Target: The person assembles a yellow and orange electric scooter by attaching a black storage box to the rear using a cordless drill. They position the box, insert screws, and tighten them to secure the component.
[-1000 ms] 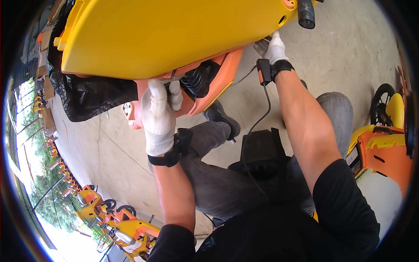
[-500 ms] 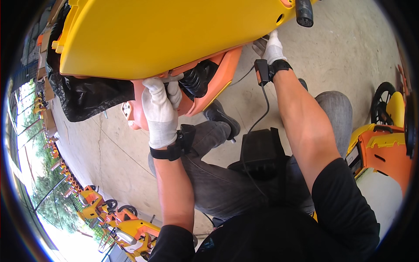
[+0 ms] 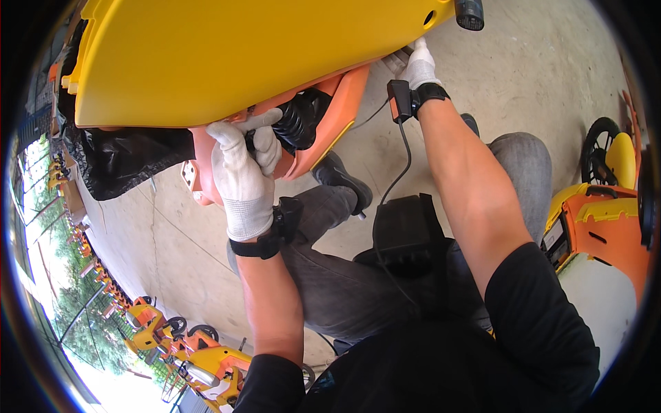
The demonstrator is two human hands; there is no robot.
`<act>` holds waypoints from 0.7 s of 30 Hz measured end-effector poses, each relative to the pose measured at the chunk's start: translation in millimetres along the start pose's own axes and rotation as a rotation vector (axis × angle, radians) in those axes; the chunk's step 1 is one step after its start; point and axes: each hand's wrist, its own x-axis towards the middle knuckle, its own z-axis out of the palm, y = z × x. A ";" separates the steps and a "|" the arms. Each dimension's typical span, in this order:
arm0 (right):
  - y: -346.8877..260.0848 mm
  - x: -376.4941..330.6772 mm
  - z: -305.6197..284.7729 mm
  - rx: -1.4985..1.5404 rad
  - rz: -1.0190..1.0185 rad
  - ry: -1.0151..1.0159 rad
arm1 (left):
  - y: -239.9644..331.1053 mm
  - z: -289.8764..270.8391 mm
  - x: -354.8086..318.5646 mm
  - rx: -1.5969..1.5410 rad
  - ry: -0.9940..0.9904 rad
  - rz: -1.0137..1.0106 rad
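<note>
A large yellow body panel (image 3: 227,62) of a scooter-like vehicle fills the upper part of the view, its lower edge above an orange body part (image 3: 348,110). Between them shows a black coil-spring shock absorber (image 3: 297,125). My left hand (image 3: 241,162), in a white knit glove, is at the panel's lower edge; its index finger points toward the shock absorber and the other fingers are curled. A small dark bit shows between them, too little to name. My right hand (image 3: 417,67), also gloved, is closed at the panel's lower right edge, its fingertips partly hidden underneath.
Black plastic sheeting (image 3: 124,162) hangs below the panel's left end. A black handle grip (image 3: 469,14) juts out at top right. Cabled devices are strapped to both wrists. An orange and yellow vehicle (image 3: 606,227) stands at right, and several more (image 3: 206,365) at lower left. My knees and shoe are below.
The vehicle and both hands appear shifted slightly left in the view. My left index finger has straightened more along the panel's edge, and a dark bit now shows among the fingers.
</note>
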 end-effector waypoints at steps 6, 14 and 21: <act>-1.2 -2.9 -1.2 0.049 0.034 -0.059 | 3.6 3.9 -0.4 -0.010 0.015 -0.016; -2.0 -5.1 -2.9 -0.082 0.050 -0.050 | 1.4 2.6 0.2 -0.028 0.005 0.050; -2.2 -4.7 -2.2 -0.165 0.062 0.047 | -0.4 1.4 1.4 -0.012 0.008 0.061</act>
